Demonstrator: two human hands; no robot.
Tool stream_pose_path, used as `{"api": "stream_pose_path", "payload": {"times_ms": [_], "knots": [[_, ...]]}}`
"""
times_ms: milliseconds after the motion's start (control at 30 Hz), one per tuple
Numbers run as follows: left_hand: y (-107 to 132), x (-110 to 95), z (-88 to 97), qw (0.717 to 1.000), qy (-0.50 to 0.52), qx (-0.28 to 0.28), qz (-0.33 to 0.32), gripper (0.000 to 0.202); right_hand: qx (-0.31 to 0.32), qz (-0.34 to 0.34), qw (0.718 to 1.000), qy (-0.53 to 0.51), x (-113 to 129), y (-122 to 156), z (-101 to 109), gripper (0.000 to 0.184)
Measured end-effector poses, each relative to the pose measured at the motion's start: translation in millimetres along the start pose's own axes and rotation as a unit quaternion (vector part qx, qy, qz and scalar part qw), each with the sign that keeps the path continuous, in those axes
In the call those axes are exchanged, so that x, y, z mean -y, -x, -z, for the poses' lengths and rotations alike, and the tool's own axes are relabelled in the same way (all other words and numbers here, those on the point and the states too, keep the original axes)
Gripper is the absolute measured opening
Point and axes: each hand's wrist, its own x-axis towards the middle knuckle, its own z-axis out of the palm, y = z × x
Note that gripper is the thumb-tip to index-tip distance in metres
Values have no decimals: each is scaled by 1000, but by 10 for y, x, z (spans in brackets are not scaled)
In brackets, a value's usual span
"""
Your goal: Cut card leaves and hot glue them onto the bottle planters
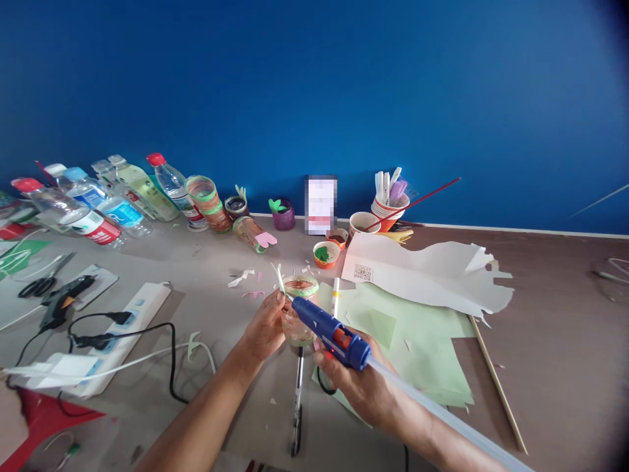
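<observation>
My right hand (361, 377) is wrapped round a blue hot glue gun (329, 331), with a long clear glue stick (417, 387) coming out of its back end. The gun points up and to the left, its tip close to the fingers of my left hand (265, 324). Those fingers pinch a narrow pale paper piece (280, 278) that stands upright. Just right of them is a jar (301, 284) with a green rim and brownish paint; the gun hides part of it. Whether the left hand touches the jar, I cannot tell. A black pen (298, 400) lies below the jar.
Painted jars (209, 196) and plastic bottles (132, 190) line the blue wall. At left are a power strip (128, 334), cables, scissors (46, 278) and a black glue gun (63, 301). Green paper (427, 360), white paper (417, 269), a stick (498, 387) and paint cups (325, 254) lie right.
</observation>
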Motion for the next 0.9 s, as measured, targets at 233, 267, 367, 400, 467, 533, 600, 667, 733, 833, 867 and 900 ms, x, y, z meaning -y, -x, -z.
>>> {"api": "stream_pose_path", "payload": {"times_ms": [233, 267, 367, 400, 467, 533, 600, 667, 733, 833, 867, 900], "knots": [[11, 33, 26, 1000, 12, -6, -4, 34, -23, 10, 1000, 16, 7, 32, -19, 23], [11, 32, 25, 1000, 13, -6, -4, 34, -22, 9, 1000, 19, 10, 38, -20, 23], [11, 27, 23, 1000, 13, -12, -4, 36, -28, 8, 999, 23, 15, 48, -25, 21], [11, 27, 22, 1000, 14, -15, -5, 35, -31, 7, 999, 21, 11, 49, -28, 21], [13, 27, 18, 1000, 15, -23, -11, 33, -34, 7, 999, 11, -11, 46, -39, 21], [16, 29, 14, 999, 13, -31, -19, 30, -25, 5, 1000, -8, -43, 40, -53, 23], [18, 31, 17, 999, 5, -34, -23, 30, -13, 0, 999, -33, -67, 36, -65, 24], [17, 35, 30, 999, -2, -34, -24, 30, -8, -6, 999, -52, -68, 35, -72, 23], [14, 40, 51, 999, -8, -32, -24, 32, -15, -15, 998, -51, -47, 34, -73, 20], [7, 46, 72, 999, -23, -35, -27, 33, -24, -37, 999, -23, -4, 30, -68, 18], [5, 46, 72, 999, -26, -37, -29, 33, -25, -40, 999, -14, 5, 28, -66, 18], [4, 45, 67, 998, -27, -37, -30, 32, -25, -41, 999, -8, 10, 28, -65, 18]]}}
